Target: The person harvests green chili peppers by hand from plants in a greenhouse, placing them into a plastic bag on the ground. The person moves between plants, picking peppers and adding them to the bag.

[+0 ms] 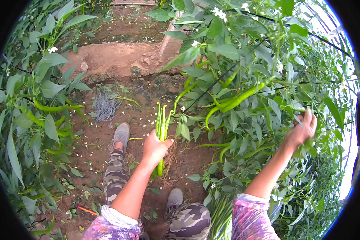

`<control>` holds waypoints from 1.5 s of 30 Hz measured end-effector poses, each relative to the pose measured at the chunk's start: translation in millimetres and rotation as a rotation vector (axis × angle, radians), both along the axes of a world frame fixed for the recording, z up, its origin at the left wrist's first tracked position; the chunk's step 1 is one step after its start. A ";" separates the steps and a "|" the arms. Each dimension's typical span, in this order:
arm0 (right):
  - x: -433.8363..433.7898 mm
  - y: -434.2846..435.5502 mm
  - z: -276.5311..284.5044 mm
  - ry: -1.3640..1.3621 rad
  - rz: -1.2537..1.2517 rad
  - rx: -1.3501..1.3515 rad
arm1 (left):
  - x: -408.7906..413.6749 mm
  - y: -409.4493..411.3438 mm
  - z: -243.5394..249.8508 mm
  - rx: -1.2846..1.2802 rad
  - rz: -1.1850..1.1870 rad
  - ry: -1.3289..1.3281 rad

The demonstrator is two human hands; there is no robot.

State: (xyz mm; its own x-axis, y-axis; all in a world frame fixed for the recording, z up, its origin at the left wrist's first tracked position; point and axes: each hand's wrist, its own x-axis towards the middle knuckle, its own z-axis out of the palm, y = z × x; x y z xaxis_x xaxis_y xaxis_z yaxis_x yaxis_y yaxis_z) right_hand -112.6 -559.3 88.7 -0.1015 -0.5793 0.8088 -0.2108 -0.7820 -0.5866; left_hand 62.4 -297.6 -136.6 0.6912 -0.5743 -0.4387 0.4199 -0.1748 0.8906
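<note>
Several long green chili peppers stand upright in my left hand, which is closed around their middles above the soil path. My right hand is raised among the leaves of the pepper plants on the right, its fingers bent at a stem; whether they hold anything is hard to tell. To the left of that hand hangs a cluster of green chili peppers on the plant. Below, between my right sleeve and my leg, lies a heap of long green peppers, partly hidden.
Pepper plants with hanging peppers line the left side. Dark support lines cross the right-hand plants. A tangle of thin string lies on the soil before my shoe. Farther ahead are a raised earth ridge and a post.
</note>
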 end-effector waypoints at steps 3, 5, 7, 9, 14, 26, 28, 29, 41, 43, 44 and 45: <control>-11.2 65.9 35.0 -0.331 0.031 -0.210 | -4.1 -2.3 2.8 -0.187 0.015 0.018; -24.2 105.3 36.0 -0.158 -0.154 -0.424 | -9.1 2.6 19.2 -0.313 -0.172 0.078; -36.5 147.7 31.0 -0.016 0.253 -0.265 | -16.0 6.1 38.1 -0.415 -0.433 0.152; -14.0 163.4 -0.2 0.200 0.484 -0.109 | -24.9 7.0 48.0 -0.598 -0.607 0.141; 57.7 154.9 -102.3 0.458 0.741 0.665 | -40.2 -2.0 75.7 -0.708 -0.642 0.425; 274.1 101.7 -161.6 0.530 1.078 0.685 | 145.3 -89.1 43.2 0.057 0.388 -0.296; 292.1 86.9 -154.3 0.572 1.036 0.656 | 170.7 -111.0 39.1 0.157 0.313 -0.396; 298.2 83.1 -152.5 0.616 0.981 0.694 | 179.5 -120.7 38.8 0.179 0.285 -0.453; 332.8 2.6 -163.6 0.395 0.759 0.958 | 224.2 -174.9 25.4 -0.450 -0.394 -0.846; 335.5 18.9 -168.2 0.208 0.698 0.937 | 269.5 -148.6 42.7 -0.569 -0.831 -0.762; 329.7 23.4 -172.3 0.271 0.672 0.927 | 283.0 -143.6 33.8 -0.557 -0.801 -0.872; 330.9 35.2 -169.7 0.330 0.657 0.935 | 298.1 -134.9 42.0 -0.364 -0.796 -0.462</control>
State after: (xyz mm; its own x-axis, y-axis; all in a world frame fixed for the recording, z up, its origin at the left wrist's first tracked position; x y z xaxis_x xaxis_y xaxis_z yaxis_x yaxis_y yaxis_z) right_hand 218.3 -524.1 -81.0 0.5696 -0.8216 -0.0240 -0.1773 -0.0943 -0.9796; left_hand 360.5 -432.5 -94.6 0.1035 -0.9920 0.0728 -0.1034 0.0620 0.9927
